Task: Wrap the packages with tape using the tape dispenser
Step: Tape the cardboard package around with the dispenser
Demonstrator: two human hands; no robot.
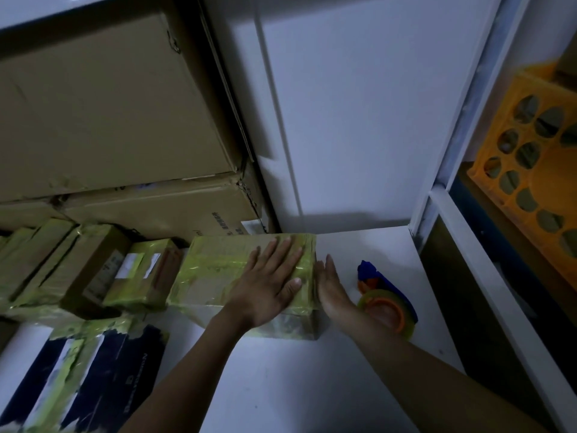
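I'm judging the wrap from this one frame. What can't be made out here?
Head view only:
- part of the package top, under the left hand
- its right side, behind the right hand
- the tape dispenser, partly behind the right wrist
- white labels on small packages: too dim to read
- dark package: cut by the bottom edge

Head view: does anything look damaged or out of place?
Yes. The lower large cardboard carton has a crushed, torn upper right corner, and the dark package at lower left carries ragged, torn-edged tape.
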